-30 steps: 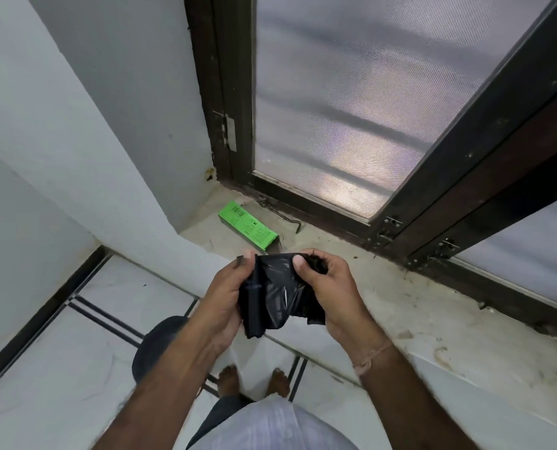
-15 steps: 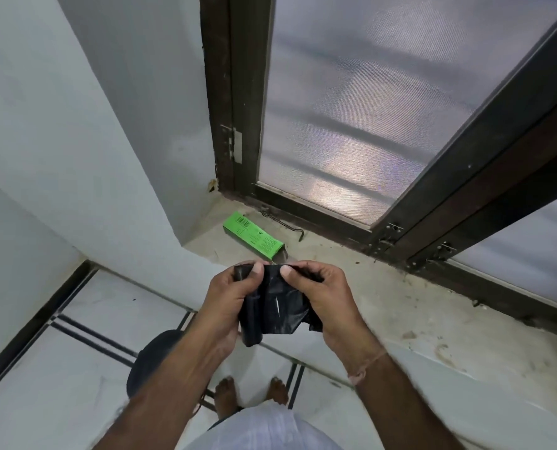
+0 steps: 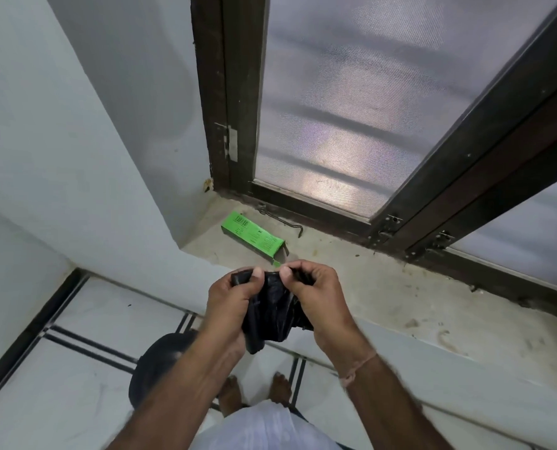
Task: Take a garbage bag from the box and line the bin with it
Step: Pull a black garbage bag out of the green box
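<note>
At frame centre the left hand (image 3: 235, 298) and right hand (image 3: 319, 297) each pinch the top edge of a crumpled black garbage bag (image 3: 270, 316), thumbs close together. Just above them the green box (image 3: 254, 238) lies on the stone ledge (image 3: 384, 287). The dark bin (image 3: 153, 362) stands on the floor, lower left

Illegible print on green box (image 3: 254, 237)
</note>
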The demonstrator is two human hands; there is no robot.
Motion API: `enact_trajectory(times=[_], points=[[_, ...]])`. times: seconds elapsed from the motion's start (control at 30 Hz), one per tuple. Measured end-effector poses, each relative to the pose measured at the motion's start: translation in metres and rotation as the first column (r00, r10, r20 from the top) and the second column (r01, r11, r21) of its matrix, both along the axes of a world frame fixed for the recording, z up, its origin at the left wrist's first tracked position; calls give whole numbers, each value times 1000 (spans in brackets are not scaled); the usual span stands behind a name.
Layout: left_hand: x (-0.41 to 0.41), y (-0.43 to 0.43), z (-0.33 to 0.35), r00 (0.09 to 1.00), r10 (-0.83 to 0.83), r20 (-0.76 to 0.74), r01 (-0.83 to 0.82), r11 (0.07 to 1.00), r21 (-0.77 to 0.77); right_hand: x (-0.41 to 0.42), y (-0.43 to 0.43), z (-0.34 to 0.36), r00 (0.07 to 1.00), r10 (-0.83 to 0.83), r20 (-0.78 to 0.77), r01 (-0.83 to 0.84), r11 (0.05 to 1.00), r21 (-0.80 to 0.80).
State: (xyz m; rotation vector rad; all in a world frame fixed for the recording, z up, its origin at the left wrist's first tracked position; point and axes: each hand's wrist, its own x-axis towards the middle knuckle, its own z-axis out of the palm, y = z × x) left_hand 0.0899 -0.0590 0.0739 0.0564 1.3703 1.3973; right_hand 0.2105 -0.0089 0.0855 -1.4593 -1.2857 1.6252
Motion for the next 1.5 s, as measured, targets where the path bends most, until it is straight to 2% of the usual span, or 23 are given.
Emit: enact_trajectory(times=[0.1, 0.27, 0.43, 0.63, 0.7, 0.77, 0.8, 0.83, 0.87, 0.9, 0.93, 0.97, 1.03, 1.07, 1.13, 1.2, 1.27, 1.3, 1.4, 1.47, 1.5], points=[[1, 3, -1, 998, 46, 40, -46, 999, -2, -7, -3, 2, 993, -97, -68, 91, 992, -86], [-4, 8, -5, 983, 82, 163, -91, 995, 50, -13, -5, 5, 928, -265, -263, 221, 958, -183], [-28, 8, -12, 955, 187, 231, -207, 976, 66, 4, 3, -3, 870, -400, -288, 341, 911, -233], [-41, 14, -19, 963, 210, 170, -230, 967, 107, 7, 6, -20, 831, -409, -376, 292, 897, -332], [-45, 17, -17, 962, 229, 148, -242, 968, 74, 9, 8, -21, 785, -425, -451, 266, 888, -375], [-51, 18, -18, 966, 247, 81, -251, 967, 49, 17, 14, -18, 697, -482, -531, 273, 863, -425], [-55, 17, -20, 965, 259, 40, -261, 964, 49, 24, 18, -16, 685, -502, -529, 289, 853, -435], [-57, 18, -22, 963, 271, 5, -271, 961, 52, 30, 21, -12, 732, -483, -480, 303, 862, -405], [-58, 19, -24, 961, 276, -15, -274, 960, 59, 34, 21, -8, 829, -407, -383, 292, 900, -325], [-56, 20, -25, 963, 270, -12, -268, 961, 71, 34, 19, -5, 937, -266, -227, 217, 952, -217], [-50, 22, -26, 967, 254, 7, -253, 964, 83, 31, 13, -3, 995, -91, -47, 85, 988, -128], [-43, 26, -26, 971, 236, 40, -238, 967, 91, 23, 7, -5, 993, 78, 86, -72, 995, -66], [-27, 33, -21, 969, 209, 131, -221, 972, 81, 4, -9, -17, 933, 312, 179, -320, 947, 12], [-22, 36, -19, 966, 193, 173, -208, 976, 67, -3, -17, -23, 931, 315, 185, -331, 942, 61], [-17, 37, -16, 961, 132, 241, -158, 983, 89, -7, -22, -34, 978, 193, 81, -202, 971, 127], [-16, 35, -15, 950, 35, 309, -88, 983, 161, 3, -20, -33, 993, 80, -91, -80, 997, 5], [-13, 33, -19, 946, -13, 323, -56, 977, 204, 17, -17, -31, 974, 27, -225, -67, 983, -172], [-10, 34, -21, 947, -13, 322, -54, 979, 199, 23, -16, -30, 965, 34, -259, -88, 976, -199], [-1, 40, -28, 972, 14, 236, -44, 991, 124, 21, -22, -21, 974, 109, -200, -117, 993, -29], [3, 42, -27, 984, -29, 175, 13, 996, 88, 19, -23, -21, 984, 5, -178, 4, 999, 53], [2, 42, -25, 995, -83, 58, 78, 994, 80, 22, -21, -24, 982, -65, -177, 74, 996, 42]])
